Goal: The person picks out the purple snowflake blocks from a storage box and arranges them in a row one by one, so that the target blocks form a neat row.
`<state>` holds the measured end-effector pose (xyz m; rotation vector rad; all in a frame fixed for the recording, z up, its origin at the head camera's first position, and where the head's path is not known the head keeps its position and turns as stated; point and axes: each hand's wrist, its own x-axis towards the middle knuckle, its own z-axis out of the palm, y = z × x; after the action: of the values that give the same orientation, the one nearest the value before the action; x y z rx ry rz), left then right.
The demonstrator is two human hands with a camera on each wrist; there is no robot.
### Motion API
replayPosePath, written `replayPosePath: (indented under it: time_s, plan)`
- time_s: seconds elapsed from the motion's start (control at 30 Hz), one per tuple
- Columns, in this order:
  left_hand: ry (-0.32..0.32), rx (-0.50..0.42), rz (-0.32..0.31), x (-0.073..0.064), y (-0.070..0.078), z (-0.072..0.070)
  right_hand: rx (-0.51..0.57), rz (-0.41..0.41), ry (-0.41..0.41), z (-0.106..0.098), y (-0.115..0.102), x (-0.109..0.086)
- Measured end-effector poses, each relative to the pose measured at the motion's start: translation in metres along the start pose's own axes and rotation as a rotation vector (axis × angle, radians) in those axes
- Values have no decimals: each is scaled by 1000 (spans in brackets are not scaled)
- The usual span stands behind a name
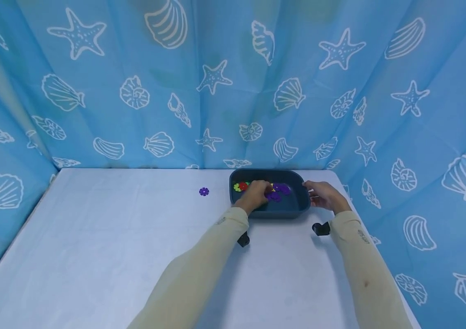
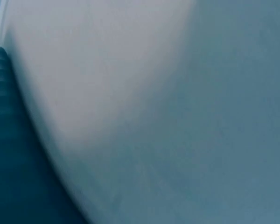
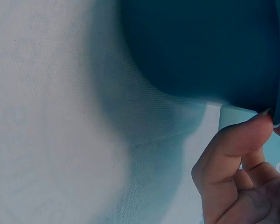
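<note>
Use the right hand (image 1: 326,195), which pinches the tray (image 1: 278,214) just to its left, as a light brace, so that the left hand (image 1: 253,195), its finger closure impossible to tell, can work the purple pieces (image 1: 284,189) just to its right without shifting anything.

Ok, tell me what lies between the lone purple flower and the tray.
In the head view, only bare white table lies between the lone purple flower and the tray.

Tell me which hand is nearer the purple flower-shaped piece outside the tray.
Left. The left hand is in the dark tray, to the right of the purple flower-shaped piece; the right hand grips the tray's right rim, farther away.
</note>
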<state>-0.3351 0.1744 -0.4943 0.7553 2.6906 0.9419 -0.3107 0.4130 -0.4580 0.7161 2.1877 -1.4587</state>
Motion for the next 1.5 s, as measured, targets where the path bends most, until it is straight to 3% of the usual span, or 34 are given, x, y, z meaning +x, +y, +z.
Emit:
replayPosePath:
  time_s: [0.27,0.47,0.6,0.8,0.97,1.13,1.33,1.5]
  plan:
    - [-15,-28,-28,-3,1,-2,1,-3,-1,3,0,0]
    - [29,-33,67,-2,2,-9,-2,-2,2,2,0,-1]
    - [65,-44,112,-2,0,-24,-6,-4,5,2,0,-2]
    - [131,-152,162,-10,-11,-59,-25,-14,-8,1,0,-4]
    - [225,-222,149,-26,-35,-89,-52,-18,-18,1,-3,-7]
    - [296,-227,73,-46,-73,-109,-48,-19,-24,2,-4,-5]
    - [322,-167,-12,-72,-116,-121,-48,-24,-22,2,-3,-3]
    - [330,-124,-51,-88,-141,-124,-42,-23,-21,2,-4,-2]
